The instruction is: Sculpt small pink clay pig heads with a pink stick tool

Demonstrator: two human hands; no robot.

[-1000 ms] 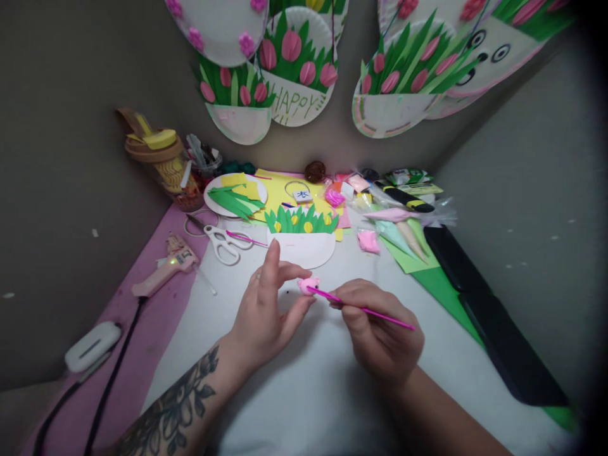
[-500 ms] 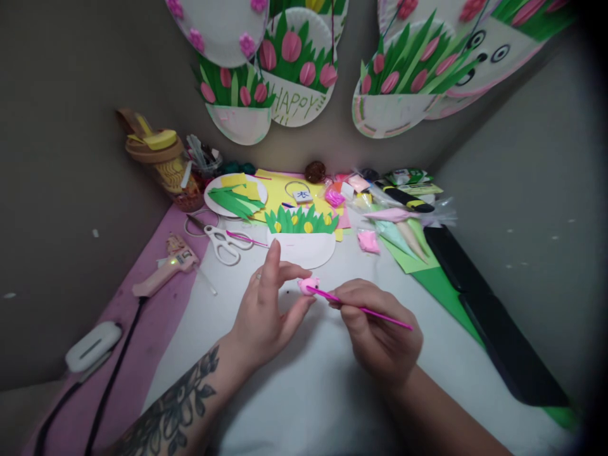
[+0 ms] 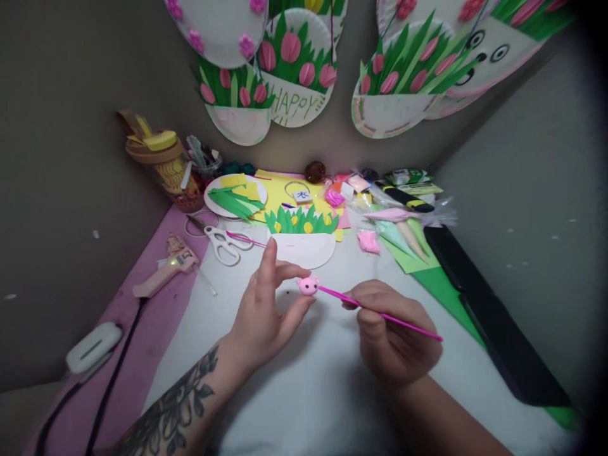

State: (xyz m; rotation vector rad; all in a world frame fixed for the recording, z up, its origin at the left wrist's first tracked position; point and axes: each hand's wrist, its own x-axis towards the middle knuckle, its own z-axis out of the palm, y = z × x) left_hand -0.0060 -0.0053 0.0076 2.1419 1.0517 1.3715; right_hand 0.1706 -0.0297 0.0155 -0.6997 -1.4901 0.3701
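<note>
Between the thumb and index finger of my left hand (image 3: 266,310) is a small pink clay animal head (image 3: 308,287), with two dark eyes and little ears. My right hand (image 3: 399,329) grips a thin magenta modelling stick (image 3: 380,313) like a pencil. Its tip points left and ends close to the right side of the head; whether it touches I cannot tell. A tiny black dot (image 3: 287,292) lies on the white table cover beside my left fingers. Beyond my hands lies a paper-plate basket (image 3: 304,247) with green paper grass and yellow flowers.
On the left are white-handled scissors (image 3: 223,246), a pink glue gun (image 3: 166,266), a white case (image 3: 94,347) and a tumbler (image 3: 161,164). At the right lie a pink clay packet (image 3: 368,241), piping bags (image 3: 403,231) and a black folded object (image 3: 498,323). Plate crafts (image 3: 299,69) hang behind.
My right hand has drawn back to the right with the modelling stick, so its tip has left the face of the clay head. Both dark eyes now show. My left hand has barely moved.
</note>
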